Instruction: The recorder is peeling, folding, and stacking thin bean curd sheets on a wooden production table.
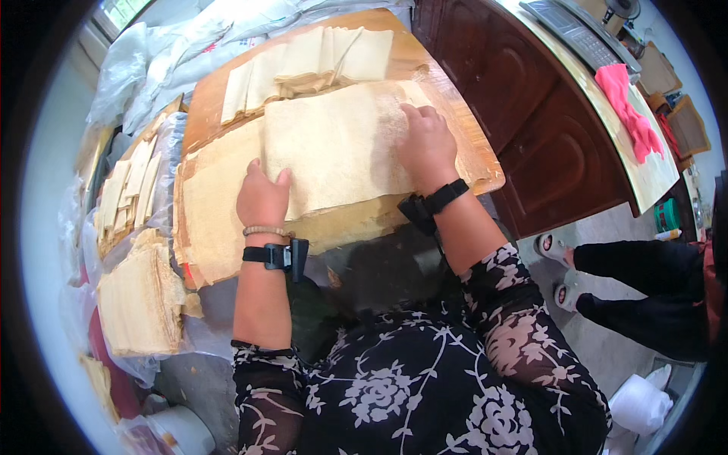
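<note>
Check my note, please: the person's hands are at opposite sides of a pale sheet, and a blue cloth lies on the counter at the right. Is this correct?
Not quite: the cloth on the counter at the right is pink, not blue, as the head view shows. The left hand and right hand are at opposite sides of the pale sheet.

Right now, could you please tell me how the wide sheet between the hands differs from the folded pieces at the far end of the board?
The wide sheet spreads mostly flat, whereas the folded pieces form narrow, overlapping strips. The wide sheet has the left hand and right hand at its sides; the folded pieces have no hand on them. Both are pale cream and lie over the wooden board.
</note>
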Demonstrator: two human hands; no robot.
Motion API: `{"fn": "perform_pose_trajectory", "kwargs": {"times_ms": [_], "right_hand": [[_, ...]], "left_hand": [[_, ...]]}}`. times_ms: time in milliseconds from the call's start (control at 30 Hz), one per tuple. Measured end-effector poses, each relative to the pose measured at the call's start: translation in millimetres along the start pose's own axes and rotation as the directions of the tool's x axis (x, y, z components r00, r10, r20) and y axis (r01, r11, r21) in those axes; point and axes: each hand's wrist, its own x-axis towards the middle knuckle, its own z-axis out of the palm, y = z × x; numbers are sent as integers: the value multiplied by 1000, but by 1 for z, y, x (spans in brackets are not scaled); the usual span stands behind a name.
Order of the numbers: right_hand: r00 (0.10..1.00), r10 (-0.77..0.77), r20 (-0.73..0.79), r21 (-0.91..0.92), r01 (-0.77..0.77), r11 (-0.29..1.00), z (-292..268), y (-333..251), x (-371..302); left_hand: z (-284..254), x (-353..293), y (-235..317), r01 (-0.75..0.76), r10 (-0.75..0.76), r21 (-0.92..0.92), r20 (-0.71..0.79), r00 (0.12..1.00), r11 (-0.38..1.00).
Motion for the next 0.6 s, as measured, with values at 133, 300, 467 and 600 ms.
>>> {"fn": "perform_pose_trajectory", "kwargs": {"times_ms": [133,300,467,600], "right_hand": [[974,-101,-202,290,157,944,-19,17,-23],[949,63,308,771,-288,568,-67,72,-96],[644,33,764,597,-725,343,-41,78,-154],[551,-113,827,560,-786,261,-14,60,-157]], "left_hand": [[17,29,-30,-152,152,-223,-18,988,963],[-12,64,-75,-212,266,-372,98,959,904],[-38,77,-92,-275,275,78,14,961,958],[-34,7,-74,-661,649,-130,-123,751,739]]}}
